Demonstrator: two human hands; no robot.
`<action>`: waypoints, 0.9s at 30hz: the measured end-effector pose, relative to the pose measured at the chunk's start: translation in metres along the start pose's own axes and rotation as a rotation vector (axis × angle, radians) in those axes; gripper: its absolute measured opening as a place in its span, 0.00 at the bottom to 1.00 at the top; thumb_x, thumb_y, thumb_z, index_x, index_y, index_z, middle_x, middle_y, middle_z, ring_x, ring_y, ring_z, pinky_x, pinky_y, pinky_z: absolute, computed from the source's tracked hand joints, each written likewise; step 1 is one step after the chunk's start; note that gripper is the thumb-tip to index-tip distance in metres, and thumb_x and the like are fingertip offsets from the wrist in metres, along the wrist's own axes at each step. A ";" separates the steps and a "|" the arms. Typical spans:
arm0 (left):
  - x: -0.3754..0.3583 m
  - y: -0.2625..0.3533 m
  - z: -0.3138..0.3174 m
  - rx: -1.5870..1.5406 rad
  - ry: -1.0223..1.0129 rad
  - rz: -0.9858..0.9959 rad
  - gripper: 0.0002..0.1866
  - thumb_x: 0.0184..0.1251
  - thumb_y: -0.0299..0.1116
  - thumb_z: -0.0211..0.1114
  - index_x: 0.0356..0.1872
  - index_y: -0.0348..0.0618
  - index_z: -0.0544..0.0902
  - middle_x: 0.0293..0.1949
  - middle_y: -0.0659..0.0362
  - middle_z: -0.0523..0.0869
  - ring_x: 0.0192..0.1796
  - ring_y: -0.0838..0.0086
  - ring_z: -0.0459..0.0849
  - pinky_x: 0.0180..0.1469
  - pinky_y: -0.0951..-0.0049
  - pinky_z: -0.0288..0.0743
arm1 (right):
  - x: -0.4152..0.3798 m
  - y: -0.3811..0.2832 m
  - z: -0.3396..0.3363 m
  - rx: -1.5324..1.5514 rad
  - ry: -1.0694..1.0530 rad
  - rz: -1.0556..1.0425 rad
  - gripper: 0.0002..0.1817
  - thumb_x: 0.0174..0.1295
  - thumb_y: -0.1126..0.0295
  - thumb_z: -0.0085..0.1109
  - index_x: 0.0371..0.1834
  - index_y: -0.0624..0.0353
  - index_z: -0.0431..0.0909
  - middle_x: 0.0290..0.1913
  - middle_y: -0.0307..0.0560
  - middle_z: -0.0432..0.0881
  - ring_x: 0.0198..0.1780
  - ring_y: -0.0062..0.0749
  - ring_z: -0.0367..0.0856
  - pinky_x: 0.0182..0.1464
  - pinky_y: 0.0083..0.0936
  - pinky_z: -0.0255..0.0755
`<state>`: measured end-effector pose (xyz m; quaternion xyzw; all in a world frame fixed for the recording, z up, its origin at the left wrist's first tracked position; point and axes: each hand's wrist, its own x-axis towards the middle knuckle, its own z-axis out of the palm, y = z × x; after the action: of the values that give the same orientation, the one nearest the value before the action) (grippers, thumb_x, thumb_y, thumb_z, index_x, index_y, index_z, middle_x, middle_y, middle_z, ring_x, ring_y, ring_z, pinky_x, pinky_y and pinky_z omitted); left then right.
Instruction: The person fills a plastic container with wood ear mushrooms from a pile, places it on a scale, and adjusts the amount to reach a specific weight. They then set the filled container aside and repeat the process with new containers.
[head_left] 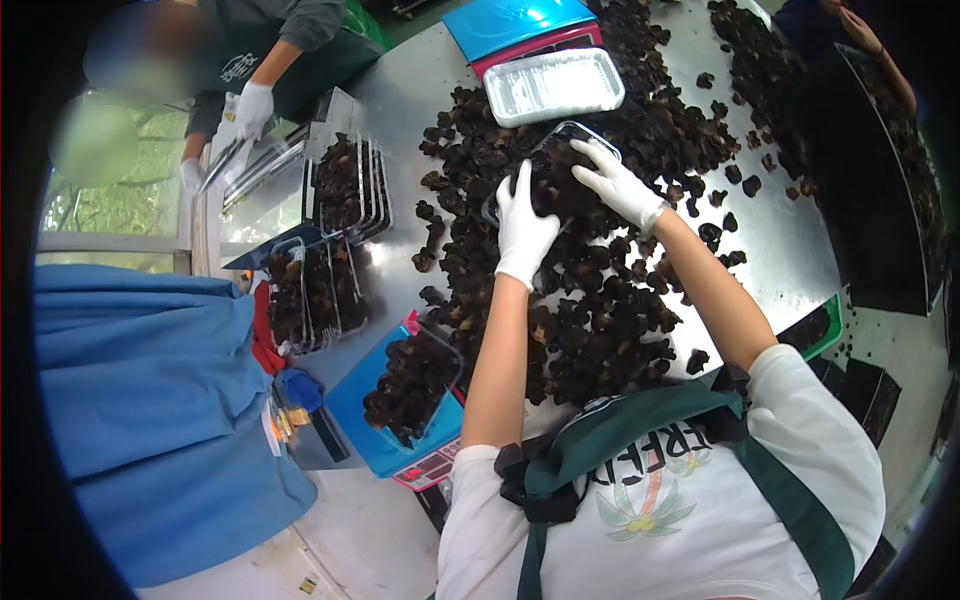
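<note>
My left hand [528, 232], in a white glove, rests at the near left side of a clear plastic tray [577, 128] with its thumb and fingers spread. From the right, my right hand [617, 187], gloved too, reaches over the tray's right side, fingers apart. Dark wood ear mushrooms [560, 185] lie in the tray between both hands, and the hands hide much of it. A large heap of wood ear mushrooms [590, 325] surrounds the tray on the metal table [790, 240].
A blue scale [375, 450] bears a filled tray [410, 385] at the near left. Filled trays [345, 185] stand stacked at the left edge. An empty tray [553, 86] sits on another scale [515, 25] at the back. Co-workers' hands [254, 110] show at upper left and upper right.
</note>
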<state>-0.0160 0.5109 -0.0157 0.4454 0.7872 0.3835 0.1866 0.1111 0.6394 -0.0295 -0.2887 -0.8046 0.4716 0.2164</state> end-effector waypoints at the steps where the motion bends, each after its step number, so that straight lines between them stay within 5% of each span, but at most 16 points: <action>1: -0.008 -0.012 0.002 0.101 0.019 -0.031 0.45 0.44 0.23 0.64 0.69 0.51 0.57 0.66 0.39 0.55 0.65 0.47 0.61 0.66 0.63 0.60 | -0.005 0.009 -0.001 -0.137 0.001 0.010 0.27 0.64 0.60 0.51 0.66 0.53 0.62 0.68 0.58 0.58 0.62 0.42 0.68 0.63 0.29 0.61; 5: -0.085 -0.007 -0.010 0.182 0.172 0.072 0.38 0.50 0.24 0.63 0.67 0.47 0.62 0.67 0.39 0.53 0.64 0.44 0.61 0.65 0.56 0.58 | -0.069 0.011 -0.009 0.225 0.097 0.136 0.20 0.64 0.66 0.51 0.59 0.57 0.69 0.66 0.57 0.62 0.57 0.40 0.73 0.61 0.27 0.65; 6: -0.104 -0.012 -0.006 0.152 0.197 0.058 0.36 0.50 0.24 0.63 0.66 0.45 0.64 0.67 0.41 0.56 0.64 0.46 0.61 0.66 0.56 0.57 | -0.091 0.040 -0.003 0.053 0.128 -0.051 0.17 0.62 0.72 0.51 0.55 0.59 0.71 0.62 0.55 0.67 0.53 0.35 0.75 0.59 0.26 0.67; 7: -0.126 -0.021 0.001 0.121 0.226 0.041 0.35 0.51 0.24 0.62 0.65 0.44 0.65 0.66 0.42 0.58 0.65 0.47 0.61 0.66 0.57 0.57 | -0.107 0.039 0.003 0.122 0.250 0.128 0.15 0.60 0.74 0.51 0.52 0.62 0.73 0.59 0.55 0.70 0.51 0.34 0.76 0.57 0.27 0.68; 9: -0.167 -0.032 0.017 0.099 0.213 -0.001 0.32 0.51 0.23 0.61 0.63 0.42 0.68 0.62 0.45 0.64 0.64 0.52 0.64 0.64 0.59 0.60 | -0.139 0.042 0.010 0.114 0.245 0.170 0.16 0.59 0.75 0.51 0.51 0.61 0.74 0.57 0.54 0.73 0.52 0.36 0.76 0.58 0.27 0.67; 12: -0.209 -0.036 0.035 0.019 0.174 -0.081 0.31 0.50 0.23 0.61 0.61 0.41 0.69 0.60 0.47 0.67 0.61 0.54 0.67 0.63 0.61 0.62 | -0.142 0.028 0.014 -0.140 0.275 0.020 0.17 0.57 0.74 0.52 0.51 0.60 0.74 0.57 0.56 0.73 0.55 0.39 0.74 0.58 0.28 0.67; 13: -0.217 -0.036 0.039 0.012 0.183 -0.109 0.31 0.50 0.23 0.60 0.61 0.41 0.70 0.59 0.47 0.68 0.60 0.54 0.68 0.62 0.62 0.63 | -0.140 0.020 0.013 -0.095 0.244 0.044 0.18 0.57 0.73 0.53 0.53 0.57 0.74 0.61 0.57 0.69 0.63 0.42 0.67 0.63 0.32 0.60; 17: -0.223 -0.027 0.038 -0.083 0.245 -0.095 0.28 0.52 0.25 0.60 0.59 0.43 0.71 0.58 0.47 0.70 0.60 0.54 0.70 0.62 0.61 0.65 | -0.120 -0.013 0.032 -0.343 0.393 -0.164 0.22 0.56 0.73 0.54 0.57 0.54 0.72 0.68 0.55 0.58 0.70 0.48 0.52 0.69 0.38 0.46; 24: -0.244 -0.023 0.029 -0.214 0.342 -0.146 0.19 0.56 0.25 0.58 0.52 0.43 0.75 0.51 0.53 0.75 0.51 0.59 0.77 0.52 0.66 0.72 | -0.147 -0.035 0.072 -0.266 0.037 -0.310 0.24 0.58 0.74 0.57 0.60 0.55 0.69 0.68 0.53 0.59 0.69 0.46 0.56 0.68 0.37 0.50; 27: -0.259 -0.034 0.016 -0.334 0.353 -0.323 0.18 0.57 0.26 0.58 0.50 0.43 0.76 0.47 0.54 0.77 0.48 0.61 0.79 0.50 0.67 0.73 | -0.160 -0.037 0.098 -0.165 -0.102 -0.239 0.26 0.56 0.77 0.56 0.60 0.57 0.68 0.68 0.54 0.59 0.69 0.46 0.56 0.68 0.36 0.52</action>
<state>0.1134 0.2883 -0.0648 0.2039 0.7941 0.5449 0.1759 0.1588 0.4558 -0.0545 -0.1836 -0.8793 0.3887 0.2052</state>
